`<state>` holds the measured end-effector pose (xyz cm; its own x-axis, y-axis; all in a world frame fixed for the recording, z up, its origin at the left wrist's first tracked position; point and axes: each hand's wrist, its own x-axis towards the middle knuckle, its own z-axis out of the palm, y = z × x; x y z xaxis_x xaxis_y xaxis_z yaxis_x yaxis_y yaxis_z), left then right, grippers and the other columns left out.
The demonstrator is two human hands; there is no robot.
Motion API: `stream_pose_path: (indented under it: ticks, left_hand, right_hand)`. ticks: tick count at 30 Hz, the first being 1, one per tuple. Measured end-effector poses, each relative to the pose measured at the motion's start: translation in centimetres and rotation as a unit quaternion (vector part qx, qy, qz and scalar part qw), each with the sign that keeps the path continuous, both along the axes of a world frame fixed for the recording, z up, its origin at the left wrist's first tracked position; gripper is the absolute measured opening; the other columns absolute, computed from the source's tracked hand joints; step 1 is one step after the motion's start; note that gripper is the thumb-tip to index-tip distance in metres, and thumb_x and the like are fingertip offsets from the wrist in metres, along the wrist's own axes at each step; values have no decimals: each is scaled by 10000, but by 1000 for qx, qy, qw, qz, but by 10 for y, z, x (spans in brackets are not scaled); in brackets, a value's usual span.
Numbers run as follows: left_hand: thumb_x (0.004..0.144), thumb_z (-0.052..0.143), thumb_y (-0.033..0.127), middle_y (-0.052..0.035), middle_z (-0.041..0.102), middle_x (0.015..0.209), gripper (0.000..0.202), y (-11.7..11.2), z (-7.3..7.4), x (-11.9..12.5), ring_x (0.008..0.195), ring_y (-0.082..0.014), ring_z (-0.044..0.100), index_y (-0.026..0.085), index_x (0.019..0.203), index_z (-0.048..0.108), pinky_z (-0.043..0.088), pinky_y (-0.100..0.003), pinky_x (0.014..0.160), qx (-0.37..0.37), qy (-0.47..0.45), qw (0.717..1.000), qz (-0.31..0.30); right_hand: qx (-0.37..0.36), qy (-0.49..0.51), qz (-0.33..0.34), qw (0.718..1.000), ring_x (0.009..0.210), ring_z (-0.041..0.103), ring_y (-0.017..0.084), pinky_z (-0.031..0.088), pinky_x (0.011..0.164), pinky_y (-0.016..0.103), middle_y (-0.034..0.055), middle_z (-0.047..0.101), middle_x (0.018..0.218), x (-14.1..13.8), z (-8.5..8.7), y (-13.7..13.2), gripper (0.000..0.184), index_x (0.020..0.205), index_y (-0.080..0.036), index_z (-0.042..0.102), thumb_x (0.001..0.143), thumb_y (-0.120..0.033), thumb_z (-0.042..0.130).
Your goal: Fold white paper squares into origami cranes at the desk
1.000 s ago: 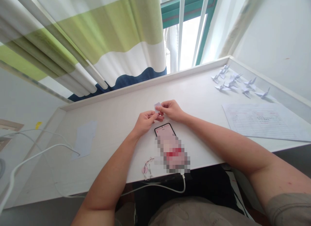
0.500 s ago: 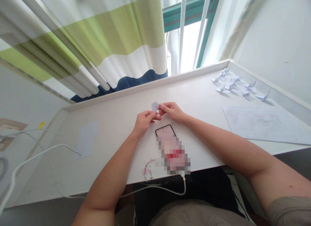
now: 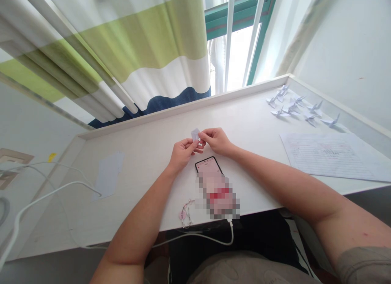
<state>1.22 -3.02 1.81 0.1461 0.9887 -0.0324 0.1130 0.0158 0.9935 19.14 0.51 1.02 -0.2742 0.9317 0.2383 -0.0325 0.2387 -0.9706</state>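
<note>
A small folded piece of white paper (image 3: 195, 133) is held up just above the white desk (image 3: 152, 137), between both hands. My left hand (image 3: 182, 153) pinches its lower part with thumb and fingers. My right hand (image 3: 216, 140) grips its right edge between thumb and forefinger. The finer folds are too small to make out. Just below the hands lies a phone (image 3: 209, 166) with its screen lit, much of it blurred out by large pixels.
Several folded paper cranes (image 3: 291, 108) stand at the back right. A written sheet (image 3: 330, 156) lies in front of them. Loose white paper (image 3: 106, 176) is on the left, near a white cable (image 3: 55, 190). A beaded charm (image 3: 185, 214) lies left of the phone.
The folded paper has shifted and turned slightly, its outline now squarer at the top. Both hands keep their pinch with small finger movements; everything else stays in place.
</note>
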Motion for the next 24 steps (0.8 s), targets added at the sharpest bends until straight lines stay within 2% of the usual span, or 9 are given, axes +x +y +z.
stream_pose_path:
  ticks: [4,9,13,18,24]
  left_hand:
    - [798,815,660,-80,798,792,495,-1,2,1,663,-205,744,176,860,735,477,-313,659,2,2,1000,0]
    - [858,759,614,-60,766,707,441,-3,4,2,663,-190,726,176,830,715,473,-299,651,12,14,1000,-8]
    - [849,775,596,-66,773,719,428,-3,3,2,683,-191,729,174,827,711,483,-297,666,13,9,1000,-4]
    - [830,774,664,-89,804,805,498,-2,0,2,683,-191,738,170,848,712,513,-316,708,13,-5,1000,-11]
    - [844,781,628,-48,752,669,462,-1,0,2,633,-165,685,177,797,691,506,-310,701,50,-3,999,4]
  right_hand:
    - [-2,-19,10,1000,618,616,140,506,638,282,23,677,637,2,2,-1,501,683,-183,669,874,-646,683]
    - [-16,-19,48,999,612,610,137,490,626,276,13,681,644,4,-2,1,475,740,-173,706,829,-639,743]
    - [-12,-26,45,999,596,596,127,463,611,270,11,674,626,4,-1,0,486,707,-171,693,822,-638,766]
    - [-8,-17,37,999,600,608,132,461,599,272,24,691,639,2,0,-1,513,677,-179,657,827,-657,764]
    - [-17,-28,54,998,604,612,128,477,622,274,18,689,630,2,-1,0,516,720,-174,689,843,-673,739]
